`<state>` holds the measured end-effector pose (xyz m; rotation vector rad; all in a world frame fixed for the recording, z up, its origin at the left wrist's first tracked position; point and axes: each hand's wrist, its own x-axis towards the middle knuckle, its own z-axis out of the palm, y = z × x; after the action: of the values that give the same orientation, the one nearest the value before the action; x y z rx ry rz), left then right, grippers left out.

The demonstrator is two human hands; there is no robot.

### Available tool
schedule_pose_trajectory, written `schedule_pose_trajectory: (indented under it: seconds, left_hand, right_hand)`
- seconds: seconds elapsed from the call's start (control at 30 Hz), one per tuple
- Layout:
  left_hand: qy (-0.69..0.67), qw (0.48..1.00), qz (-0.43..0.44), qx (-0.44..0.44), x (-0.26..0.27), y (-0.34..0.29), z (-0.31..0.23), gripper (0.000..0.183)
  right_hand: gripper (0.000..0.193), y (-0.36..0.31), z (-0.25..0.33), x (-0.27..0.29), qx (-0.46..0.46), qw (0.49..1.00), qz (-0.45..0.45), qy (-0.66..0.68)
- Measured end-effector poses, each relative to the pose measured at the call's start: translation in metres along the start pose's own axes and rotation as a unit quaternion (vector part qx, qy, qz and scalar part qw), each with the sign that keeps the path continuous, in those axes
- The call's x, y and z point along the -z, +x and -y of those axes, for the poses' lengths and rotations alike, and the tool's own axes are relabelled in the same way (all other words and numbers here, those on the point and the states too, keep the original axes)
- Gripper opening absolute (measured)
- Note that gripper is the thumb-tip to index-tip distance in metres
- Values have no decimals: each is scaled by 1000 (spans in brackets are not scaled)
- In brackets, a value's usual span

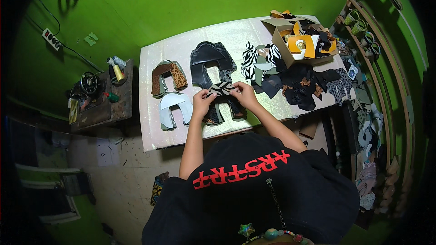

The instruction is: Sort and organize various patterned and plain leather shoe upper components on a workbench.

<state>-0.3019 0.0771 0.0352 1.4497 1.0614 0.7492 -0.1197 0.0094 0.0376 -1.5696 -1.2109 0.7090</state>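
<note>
A zebra-striped piece of material (221,89) is stretched between my two hands above the table. My left hand (203,102) pinches its left end, and my right hand (245,95) grips the right end. Just beyond it lies a stack of black U-shaped cut pieces (200,59). Partly covered by my hands and the striped piece, more dark and leopard-print U-shaped pieces (212,117) lie nearer me. To the left are brown and leopard-print U-shaped pieces (180,76), with white U-shaped pieces (167,114) in front of them.
Zebra-print and olive pieces (250,66) lie right of the black stack, beside a heap of dark scraps (299,84). A cardboard box (318,59) full of offcuts stands behind the heap. At left, a small table holds a sewing machine (93,102) and thread cones (119,73). Wooden racks (377,72) line the right wall.
</note>
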Motion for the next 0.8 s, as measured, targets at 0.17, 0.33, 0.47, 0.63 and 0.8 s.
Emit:
schedule_pose_trajectory:
  seconds: [0.17, 0.33, 0.47, 0.63, 0.8]
  left_hand:
    - [28, 999, -25, -2, 9, -3, 13, 13]
    - [87, 994, -65, 31, 14, -3, 23, 17]
    - [125, 987, -92, 34, 10, -5, 24, 21]
    - [171, 976, -125, 42, 5, -4, 29, 24]
    - [201, 967, -152, 31, 1, -1, 37, 27]
  right_hand:
    - [21, 2, -7, -6, -20, 999, 10, -37]
    - [19, 3, -5, -15, -27, 997, -7, -70]
    - [19, 3, -15, -25, -23, 996, -30, -76]
    - [16, 3, -31, -35, 34, 989, -89, -109]
    - [21, 3, -31, -38, 49, 985, -113, -122]
